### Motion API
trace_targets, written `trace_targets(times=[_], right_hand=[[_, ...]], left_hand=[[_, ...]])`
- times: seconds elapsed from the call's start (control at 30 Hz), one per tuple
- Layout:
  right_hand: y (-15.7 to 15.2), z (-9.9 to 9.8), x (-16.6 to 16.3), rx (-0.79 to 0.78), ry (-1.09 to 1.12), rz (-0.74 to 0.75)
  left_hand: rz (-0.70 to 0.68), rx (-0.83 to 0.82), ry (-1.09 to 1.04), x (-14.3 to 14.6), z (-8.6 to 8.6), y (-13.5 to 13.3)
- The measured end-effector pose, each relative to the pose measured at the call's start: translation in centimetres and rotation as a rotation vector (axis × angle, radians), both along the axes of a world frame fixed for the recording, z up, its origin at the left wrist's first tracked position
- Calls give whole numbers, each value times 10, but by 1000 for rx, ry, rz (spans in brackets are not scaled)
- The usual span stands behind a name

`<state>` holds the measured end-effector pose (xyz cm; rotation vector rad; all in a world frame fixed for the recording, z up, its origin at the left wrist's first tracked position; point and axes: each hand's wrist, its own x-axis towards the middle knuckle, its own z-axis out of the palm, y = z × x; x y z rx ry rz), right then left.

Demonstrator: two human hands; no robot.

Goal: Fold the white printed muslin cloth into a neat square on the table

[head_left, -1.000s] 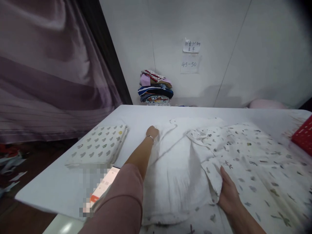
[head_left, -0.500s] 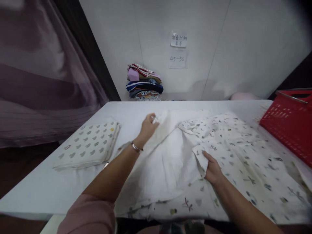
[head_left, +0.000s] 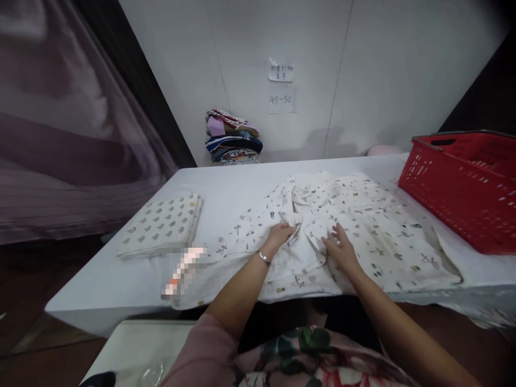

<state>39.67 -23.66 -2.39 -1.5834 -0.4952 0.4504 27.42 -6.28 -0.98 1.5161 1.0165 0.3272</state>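
Broadly spread across a white-covered table (head_left: pixel 92 293), a large white cotton-like cloth printed with small multicoloured motifs (head_left: pixel 374 236) fills the centre and right of the frame, its long axis running left to right, roughly along the near edge. One corner points to the lower left of the frame, another to the lower right. The thin fabric is wrinkled, smoother at left, and bunched in the middle, where plain white folds show among grey, green and brown palm-like shapes. At frame centre, the left hand (head_left: pixel 281 235) has its fingers drawn together at a gathered fold; whether they pinch it cannot be told. Just beside it, the right hand (head_left: pixel 341 248) spreads its fingers wide near a turned-back flap. A red perforated plastic basket (head_left: pixel 443 188) stands at right; a folded white cloth with grey prints (head_left: pixel 161 226) lies at left.
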Motion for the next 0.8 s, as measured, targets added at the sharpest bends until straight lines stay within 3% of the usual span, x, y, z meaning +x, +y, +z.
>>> trace_targets(times=[0.13, 0.27, 0.33, 0.43, 0.6, 0.73, 0.8], right_hand=[[1, -2, -5, -151, -620, 194], [15, 1, -16, -456, -850, 292], [20, 1, -18, -571, -873, 289], [23, -4, -14, -625, -872, 237], [22, -12, 5, -438, -697, 205], [17, -3, 10, -83, -187, 94], [13, 7, 1, 104, -61, 96]], left_hand=[[43, 401, 211, 22, 11, -7], [-9, 783, 309, 37, 14, -22], [-75, 821, 348, 40, 9, -26], [-98, 744, 406, 40, 1, -20], [-58, 599, 283, 30, 1, -5], [28, 596, 109, 15, 9, -21], [80, 564, -66, 4, 12, -37]])
